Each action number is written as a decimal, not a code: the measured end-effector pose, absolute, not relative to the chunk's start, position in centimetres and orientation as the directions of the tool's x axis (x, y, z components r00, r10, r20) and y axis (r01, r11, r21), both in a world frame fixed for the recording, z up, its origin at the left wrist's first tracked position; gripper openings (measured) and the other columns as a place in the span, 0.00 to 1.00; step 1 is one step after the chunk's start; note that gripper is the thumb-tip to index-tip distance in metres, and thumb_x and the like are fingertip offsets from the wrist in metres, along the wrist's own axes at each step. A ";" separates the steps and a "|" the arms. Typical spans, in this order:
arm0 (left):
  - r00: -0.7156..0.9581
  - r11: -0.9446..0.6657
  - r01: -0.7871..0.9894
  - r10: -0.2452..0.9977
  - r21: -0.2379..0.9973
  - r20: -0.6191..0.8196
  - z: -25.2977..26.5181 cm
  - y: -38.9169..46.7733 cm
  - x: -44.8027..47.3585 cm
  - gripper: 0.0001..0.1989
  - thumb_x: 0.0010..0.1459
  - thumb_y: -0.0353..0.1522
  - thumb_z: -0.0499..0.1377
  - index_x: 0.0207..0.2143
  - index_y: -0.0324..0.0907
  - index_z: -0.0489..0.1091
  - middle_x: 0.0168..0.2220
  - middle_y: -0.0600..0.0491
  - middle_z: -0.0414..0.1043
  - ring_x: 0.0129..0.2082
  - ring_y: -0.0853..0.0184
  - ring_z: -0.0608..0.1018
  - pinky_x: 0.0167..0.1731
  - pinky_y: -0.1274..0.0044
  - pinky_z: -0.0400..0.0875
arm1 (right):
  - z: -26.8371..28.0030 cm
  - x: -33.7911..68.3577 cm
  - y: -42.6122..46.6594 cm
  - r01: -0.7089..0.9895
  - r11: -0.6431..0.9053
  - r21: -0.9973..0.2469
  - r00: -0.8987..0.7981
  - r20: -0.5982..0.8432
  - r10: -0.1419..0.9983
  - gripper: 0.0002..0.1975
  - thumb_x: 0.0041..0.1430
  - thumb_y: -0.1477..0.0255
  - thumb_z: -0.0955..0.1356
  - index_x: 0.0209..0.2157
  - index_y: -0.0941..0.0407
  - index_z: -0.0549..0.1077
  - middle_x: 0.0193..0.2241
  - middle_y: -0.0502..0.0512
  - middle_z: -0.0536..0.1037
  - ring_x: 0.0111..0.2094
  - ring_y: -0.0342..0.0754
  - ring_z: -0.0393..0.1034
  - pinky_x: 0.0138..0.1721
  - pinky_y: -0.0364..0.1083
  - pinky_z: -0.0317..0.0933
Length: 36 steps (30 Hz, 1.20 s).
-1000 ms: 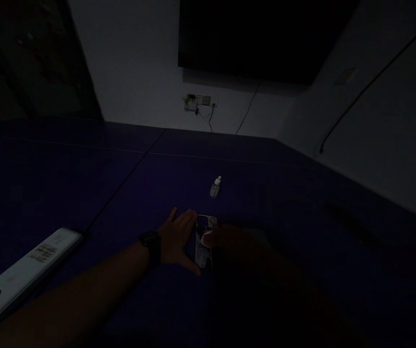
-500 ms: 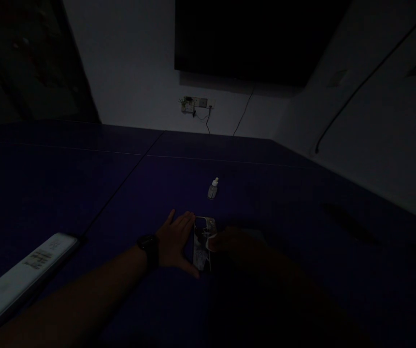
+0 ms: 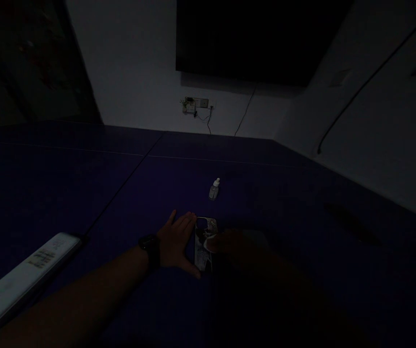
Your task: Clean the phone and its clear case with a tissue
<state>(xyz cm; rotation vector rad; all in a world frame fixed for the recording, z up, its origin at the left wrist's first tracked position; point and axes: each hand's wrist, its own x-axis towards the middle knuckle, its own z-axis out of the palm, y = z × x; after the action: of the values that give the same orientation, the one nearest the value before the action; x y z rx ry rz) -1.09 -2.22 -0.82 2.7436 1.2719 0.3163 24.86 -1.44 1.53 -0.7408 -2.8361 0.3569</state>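
A phone case [image 3: 201,253] with a patterned back and a camera cutout lies flat on the dark blue surface. My left hand [image 3: 175,241], wearing a black watch, is spread along its left edge, fingertips at the top corner and thumb by the bottom. My right hand [image 3: 231,241], in deep shadow, presses a small white pad [image 3: 210,244] against the middle of the case. Just beyond stands a clear dropper bottle [image 3: 213,192] with a white top. A greyish flat thing [image 3: 258,238] shows partly behind my right hand.
To the left lies a long white device [image 3: 22,275] with a label and a round lit display. A dark long shape [image 3: 349,222] rests on the right. At the back, a wall holds sockets [image 3: 202,103] and a large black screen [image 3: 251,38]. The room is very dim.
The white pad and my right hand have shifted slightly on the case. My left hand keeps its place at the edge. The whole view has moved a little.
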 end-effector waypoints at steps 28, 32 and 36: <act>0.635 -0.647 0.740 0.762 0.183 0.128 -0.6 -2.3 -1.1 0.66 0.44 0.70 0.50 0.70 0.33 0.38 0.70 0.31 0.46 0.70 0.42 0.51 0.66 0.50 0.30 | 1.6 21.1 -0.5 0.502 0.845 -0.181 -0.831 0.170 0.530 0.21 0.65 0.77 0.63 0.59 0.59 0.70 0.56 0.66 0.74 0.53 0.57 0.71 0.52 0.55 0.65; 0.642 -0.649 0.733 0.759 0.205 0.107 -0.6 -2.0 -1.1 0.68 0.41 0.71 0.51 0.70 0.32 0.37 0.70 0.30 0.45 0.70 0.41 0.51 0.65 0.48 0.30 | 1.3 22.4 -2.4 0.342 0.911 -0.230 -0.917 0.129 0.377 0.20 0.64 0.75 0.64 0.57 0.56 0.71 0.56 0.63 0.75 0.55 0.54 0.70 0.54 0.54 0.63; 0.641 -0.649 0.732 0.759 0.207 0.116 -0.6 -1.9 -1.1 0.69 0.40 0.71 0.52 0.70 0.33 0.37 0.70 0.30 0.45 0.70 0.40 0.50 0.65 0.48 0.31 | 0.9 23.8 -4.2 0.257 0.928 -0.271 -0.947 0.122 0.298 0.23 0.62 0.79 0.64 0.57 0.51 0.71 0.57 0.57 0.75 0.57 0.51 0.68 0.55 0.53 0.62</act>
<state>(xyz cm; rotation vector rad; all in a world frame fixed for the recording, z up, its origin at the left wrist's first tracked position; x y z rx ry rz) -1.13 -1.93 -0.60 2.7158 1.2419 0.2896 23.83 -4.17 0.89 -0.4235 -2.9249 0.3791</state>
